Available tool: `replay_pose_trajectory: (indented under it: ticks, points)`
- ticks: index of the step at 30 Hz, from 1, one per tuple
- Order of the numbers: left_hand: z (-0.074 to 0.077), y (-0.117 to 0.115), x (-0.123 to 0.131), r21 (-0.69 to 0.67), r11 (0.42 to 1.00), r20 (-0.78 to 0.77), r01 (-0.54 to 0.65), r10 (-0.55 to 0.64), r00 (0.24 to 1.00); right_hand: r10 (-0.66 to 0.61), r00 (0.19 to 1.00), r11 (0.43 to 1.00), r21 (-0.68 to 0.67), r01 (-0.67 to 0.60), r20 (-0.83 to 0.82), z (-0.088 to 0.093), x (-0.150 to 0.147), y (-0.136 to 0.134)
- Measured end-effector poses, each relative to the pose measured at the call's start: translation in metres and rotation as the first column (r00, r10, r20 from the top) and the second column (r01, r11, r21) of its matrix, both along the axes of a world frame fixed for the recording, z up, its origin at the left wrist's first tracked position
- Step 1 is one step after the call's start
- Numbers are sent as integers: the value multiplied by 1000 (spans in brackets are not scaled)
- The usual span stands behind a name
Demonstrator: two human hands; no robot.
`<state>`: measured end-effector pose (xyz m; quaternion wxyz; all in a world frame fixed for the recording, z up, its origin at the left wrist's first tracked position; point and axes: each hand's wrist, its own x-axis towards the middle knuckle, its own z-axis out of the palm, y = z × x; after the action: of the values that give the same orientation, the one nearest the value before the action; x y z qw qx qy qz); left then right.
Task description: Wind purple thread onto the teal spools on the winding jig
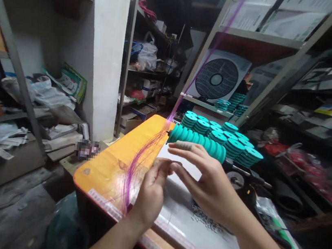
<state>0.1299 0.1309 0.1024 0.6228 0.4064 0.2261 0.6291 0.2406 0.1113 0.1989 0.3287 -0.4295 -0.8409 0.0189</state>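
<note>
The spool row (197, 140), a line of green spools set end to end, lies over the bench (106, 153) and serves as reference. Purple strands (129, 177) come down from above, pass the far left end of the row and bend loosely along its left side to the front edge; the slack presumably lets them be drawn without strain. On the near side of the spool row, the left hand (154, 191) has thumb and fingertips brought together, and the right hand (210, 180) meets them with its thumb side, remaining fingers extended. The two appear paired for fine fingertip work; whether either grip holds a strand cannot be told. Stacked green spools (233, 142) stand behind the row, probably so spares stay within reach yet off the working area. Dark machinery (237, 173) adjoins the row's right end, apparently to support it. Small metal pieces (206, 220) lie loose in front of the row, beneath the right forearm, on a pale sheet (172, 208) that likely makes them easier to see. A fan (217, 79) stands beyond the row, on a shelf.
</note>
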Motion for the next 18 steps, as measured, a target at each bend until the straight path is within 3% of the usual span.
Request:
replay_pose_trajectory:
  ticks: [3, 5, 10, 14, 18]
  points:
    - [5, -11, 4, 9, 992, 28, 123, -123, 992, 74, 993, 993, -80, -82, -94, 4, -10, -4]
    - [6, -15, 6, -22, 989, 47, 144, -143, 989, 94, 984, 991, -79, -107, -150, 6, -14, -5]
    - [9, -20, 2, -85, 971, 64, 221, -216, 974, 46, 986, 999, -11, -48, -162, 6, -10, -3]
    - [13, -18, -11, -112, 951, 46, 288, -284, 958, -26, 996, 989, 146, 14, 82, 6, 1, -2]
    - [9, -10, -19, -65, 968, -59, 242, -246, 968, -111, 914, 969, 246, 12, 391, 8, 6, -5]
